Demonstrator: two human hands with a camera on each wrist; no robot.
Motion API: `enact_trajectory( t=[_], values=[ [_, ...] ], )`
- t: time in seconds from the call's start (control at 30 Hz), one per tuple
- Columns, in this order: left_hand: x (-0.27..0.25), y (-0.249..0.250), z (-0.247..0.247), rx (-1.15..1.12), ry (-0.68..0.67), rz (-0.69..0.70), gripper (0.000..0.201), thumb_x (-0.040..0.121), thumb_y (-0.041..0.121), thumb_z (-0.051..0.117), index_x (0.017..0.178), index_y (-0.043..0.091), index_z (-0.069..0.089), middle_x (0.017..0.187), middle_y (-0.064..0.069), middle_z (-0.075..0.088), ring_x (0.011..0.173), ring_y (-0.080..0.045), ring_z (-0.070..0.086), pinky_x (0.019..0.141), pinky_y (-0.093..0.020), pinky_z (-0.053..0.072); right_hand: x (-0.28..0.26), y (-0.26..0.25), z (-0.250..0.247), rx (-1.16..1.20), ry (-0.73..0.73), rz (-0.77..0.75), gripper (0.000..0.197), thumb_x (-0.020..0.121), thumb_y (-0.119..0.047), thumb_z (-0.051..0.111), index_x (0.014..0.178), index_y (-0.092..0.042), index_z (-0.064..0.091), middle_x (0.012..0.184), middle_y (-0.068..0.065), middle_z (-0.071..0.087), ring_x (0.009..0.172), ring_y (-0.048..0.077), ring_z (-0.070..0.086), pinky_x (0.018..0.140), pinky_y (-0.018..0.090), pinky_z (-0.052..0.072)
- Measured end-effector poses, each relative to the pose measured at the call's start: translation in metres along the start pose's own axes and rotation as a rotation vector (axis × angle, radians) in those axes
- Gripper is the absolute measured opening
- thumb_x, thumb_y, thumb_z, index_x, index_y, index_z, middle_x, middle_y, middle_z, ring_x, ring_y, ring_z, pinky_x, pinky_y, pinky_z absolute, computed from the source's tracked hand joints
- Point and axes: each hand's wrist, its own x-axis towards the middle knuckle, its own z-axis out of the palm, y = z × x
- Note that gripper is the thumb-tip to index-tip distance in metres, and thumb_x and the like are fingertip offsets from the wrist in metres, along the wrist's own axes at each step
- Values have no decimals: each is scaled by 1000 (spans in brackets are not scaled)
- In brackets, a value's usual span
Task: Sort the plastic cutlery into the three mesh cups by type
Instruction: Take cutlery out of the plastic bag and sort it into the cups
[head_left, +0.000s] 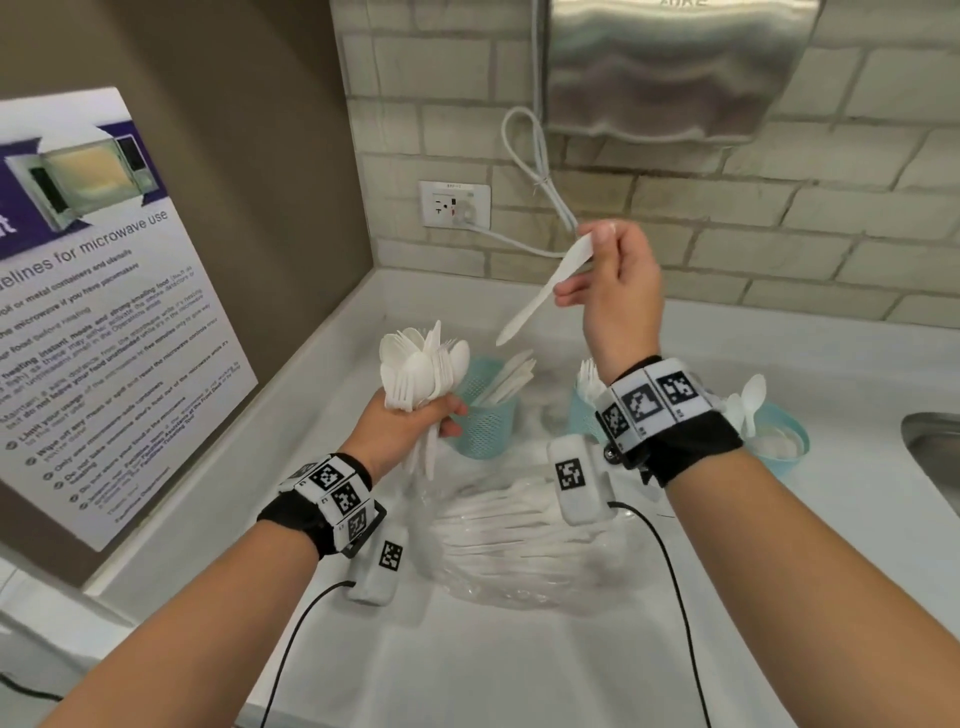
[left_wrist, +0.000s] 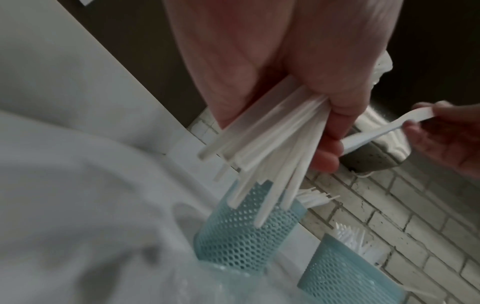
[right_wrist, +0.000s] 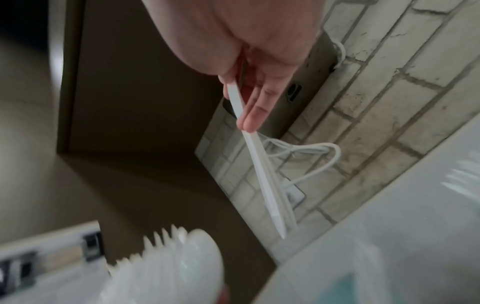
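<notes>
My left hand (head_left: 441, 415) grips a bundle of white plastic spoons and forks (head_left: 421, 364) by the handles (left_wrist: 272, 148), just left of the mesh cups. My right hand (head_left: 582, 265) is raised above the cups and pinches one white plastic knife (head_left: 540, 296), which slants down to the left with its tip (right_wrist: 281, 232) free. The left teal cup (head_left: 485, 410) holds knives. The middle cup (head_left: 582, 410) holds forks and is partly hidden by my right wrist. The right cup (head_left: 779, 436) holds spoons.
A clear plastic bag (head_left: 519, 535) with more white cutlery lies on the white counter (head_left: 519, 665) in front of the cups. A steel sink (head_left: 935, 447) sits at the right edge. Behind are a brick wall with an outlet (head_left: 454, 203), a cable and a metal dispenser (head_left: 675, 67).
</notes>
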Motion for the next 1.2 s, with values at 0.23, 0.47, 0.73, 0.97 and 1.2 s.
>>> enact_trajectory(
  t=[0.23, 0.47, 0.73, 0.97, 1.2],
  values=[
    [14, 1, -7, -26, -53, 43, 21, 85, 6, 67, 105, 0, 63, 96, -18, 70, 80, -24, 69, 82, -34, 57, -20, 59, 24, -435, -292, 198, 33, 96, -32, 48, 118, -10, 62, 104, 11, 64, 95, 26, 64, 94, 43, 50],
    [20, 7, -4, -17, -166, 73, 14, 83, -4, 65, 93, 6, 64, 84, -10, 67, 69, -12, 68, 66, -21, 55, -26, 19, 36, -208, -569, 163, 22, 91, -18, 56, 108, -18, 70, 104, -7, 65, 91, 3, 58, 77, 4, 41],
    [26, -3, -2, 74, -180, 61, 25, 79, 5, 74, 101, 7, 63, 91, -13, 68, 76, -27, 68, 77, -43, 58, -22, 18, 36, -244, -624, 368, 22, 70, -17, 81, 87, -7, 71, 74, 1, 67, 69, 9, 61, 65, 16, 45],
    [23, -6, 5, 5, -175, 78, 25, 79, 7, 75, 102, 7, 66, 89, -7, 70, 78, -24, 66, 73, -37, 59, -17, 15, 26, -40, -486, 395, 10, 72, -9, 79, 80, -6, 74, 74, 2, 72, 53, 6, 59, 55, 15, 52],
    [27, -1, 6, 44, -179, 102, 17, 81, 5, 72, 97, 5, 66, 84, -4, 68, 72, -16, 65, 71, -27, 57, -1, -7, 23, 69, -247, 270, 7, 79, -12, 74, 82, -7, 71, 74, 0, 67, 49, 5, 52, 52, 19, 48]
  ],
)
